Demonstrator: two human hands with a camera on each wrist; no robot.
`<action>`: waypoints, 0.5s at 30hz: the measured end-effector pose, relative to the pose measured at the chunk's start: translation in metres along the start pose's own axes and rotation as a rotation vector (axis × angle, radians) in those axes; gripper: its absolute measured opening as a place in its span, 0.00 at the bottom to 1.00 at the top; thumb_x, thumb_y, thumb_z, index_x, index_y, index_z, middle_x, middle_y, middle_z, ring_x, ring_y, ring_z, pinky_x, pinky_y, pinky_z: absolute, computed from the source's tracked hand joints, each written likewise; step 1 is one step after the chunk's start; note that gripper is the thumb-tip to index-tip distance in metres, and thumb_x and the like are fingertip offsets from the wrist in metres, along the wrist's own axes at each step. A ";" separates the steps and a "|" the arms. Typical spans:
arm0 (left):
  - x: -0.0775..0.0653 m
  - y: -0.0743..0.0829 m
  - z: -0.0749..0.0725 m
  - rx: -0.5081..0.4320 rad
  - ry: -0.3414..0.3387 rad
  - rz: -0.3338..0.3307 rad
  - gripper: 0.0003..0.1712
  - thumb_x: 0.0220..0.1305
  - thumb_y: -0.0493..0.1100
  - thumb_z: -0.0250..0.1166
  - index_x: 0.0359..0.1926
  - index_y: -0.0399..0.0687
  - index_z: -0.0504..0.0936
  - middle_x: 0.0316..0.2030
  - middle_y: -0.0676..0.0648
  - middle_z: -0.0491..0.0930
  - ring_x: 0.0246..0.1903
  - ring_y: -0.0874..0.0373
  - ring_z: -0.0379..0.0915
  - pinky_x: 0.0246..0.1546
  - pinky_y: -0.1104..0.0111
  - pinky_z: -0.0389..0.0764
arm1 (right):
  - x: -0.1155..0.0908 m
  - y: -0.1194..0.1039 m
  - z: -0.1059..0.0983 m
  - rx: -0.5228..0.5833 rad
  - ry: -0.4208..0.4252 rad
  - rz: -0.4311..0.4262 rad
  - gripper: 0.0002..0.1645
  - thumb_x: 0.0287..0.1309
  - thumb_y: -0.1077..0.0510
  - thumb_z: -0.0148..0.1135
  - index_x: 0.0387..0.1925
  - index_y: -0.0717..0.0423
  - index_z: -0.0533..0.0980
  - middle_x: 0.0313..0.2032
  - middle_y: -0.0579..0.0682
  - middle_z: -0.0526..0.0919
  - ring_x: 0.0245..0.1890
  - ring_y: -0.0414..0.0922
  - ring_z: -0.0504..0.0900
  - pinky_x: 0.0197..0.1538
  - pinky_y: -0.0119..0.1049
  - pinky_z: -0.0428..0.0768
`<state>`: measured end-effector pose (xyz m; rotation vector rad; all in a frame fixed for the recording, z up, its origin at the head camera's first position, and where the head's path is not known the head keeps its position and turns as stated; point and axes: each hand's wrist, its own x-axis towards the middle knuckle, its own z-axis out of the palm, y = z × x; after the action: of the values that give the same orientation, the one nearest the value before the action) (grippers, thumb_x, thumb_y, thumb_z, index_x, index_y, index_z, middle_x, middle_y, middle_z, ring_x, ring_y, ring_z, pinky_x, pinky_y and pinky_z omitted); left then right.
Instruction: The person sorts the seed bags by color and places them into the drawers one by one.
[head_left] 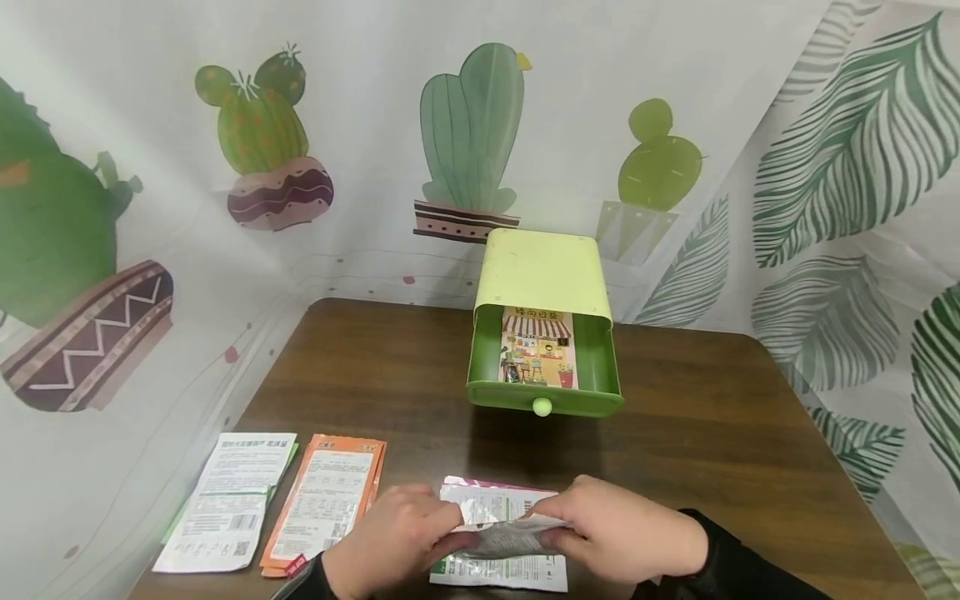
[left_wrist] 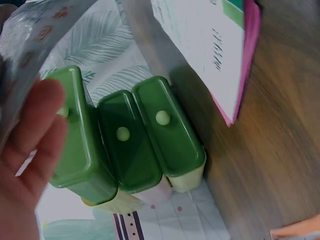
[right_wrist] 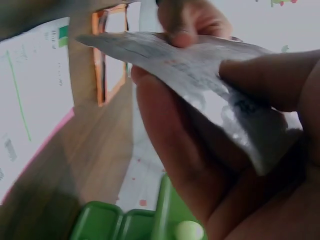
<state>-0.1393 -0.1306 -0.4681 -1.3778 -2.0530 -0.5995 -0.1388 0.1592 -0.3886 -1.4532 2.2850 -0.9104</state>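
Note:
Low in the head view, a small silvery packet (head_left: pixel 512 540) is stretched between both hands. The left hand (head_left: pixel 401 533) pinches its left end between thumb and fingers. At the other end, the right hand (head_left: pixel 607 529) grips it the same way, thumb on one face and fingers on the other in the right wrist view, where the crinkled foil packet (right_wrist: pixel 165 57) has blurred print. Beneath the hands lies a stack of white printed packets (head_left: pixel 517 575) with a pink edge, partly hidden by the held packet.
White-and-green packets (head_left: pixel 225 500) and orange-edged packets (head_left: pixel 326 500) lie at the left. Behind stands a pale yellow-green drawer unit (head_left: pixel 543 267). Its top drawer (head_left: pixel 501 396) is pulled out with a picture packet (head_left: pixel 538 350) inside; lower drawers (left_wrist: pixel 167 132) are closed.

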 end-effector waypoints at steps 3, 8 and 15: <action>0.001 -0.003 0.000 -0.030 -0.027 -0.017 0.21 0.70 0.56 0.61 0.23 0.56 0.67 0.17 0.63 0.64 0.17 0.67 0.57 0.20 0.78 0.57 | -0.004 -0.005 -0.011 -0.009 0.013 -0.037 0.05 0.67 0.61 0.63 0.38 0.46 0.81 0.34 0.29 0.82 0.30 0.19 0.71 0.31 0.18 0.74; 0.006 -0.013 -0.007 -0.118 -0.049 0.002 0.20 0.68 0.52 0.64 0.22 0.57 0.67 0.17 0.63 0.61 0.19 0.69 0.58 0.25 0.77 0.63 | -0.012 -0.015 -0.032 -0.060 0.074 -0.123 0.16 0.62 0.55 0.68 0.21 0.44 0.72 0.19 0.29 0.67 0.23 0.18 0.58 0.22 0.15 0.62; 0.018 -0.027 -0.027 -0.223 -0.121 0.010 0.14 0.71 0.51 0.62 0.26 0.57 0.75 0.21 0.65 0.70 0.25 0.73 0.66 0.36 0.75 0.72 | -0.017 -0.032 -0.055 -0.051 0.093 -0.213 0.19 0.63 0.60 0.67 0.21 0.45 0.68 0.18 0.34 0.64 0.24 0.21 0.54 0.20 0.16 0.58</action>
<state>-0.1641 -0.1461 -0.4373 -1.5852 -2.1234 -0.7776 -0.1383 0.1847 -0.3281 -1.7367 2.2652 -1.0046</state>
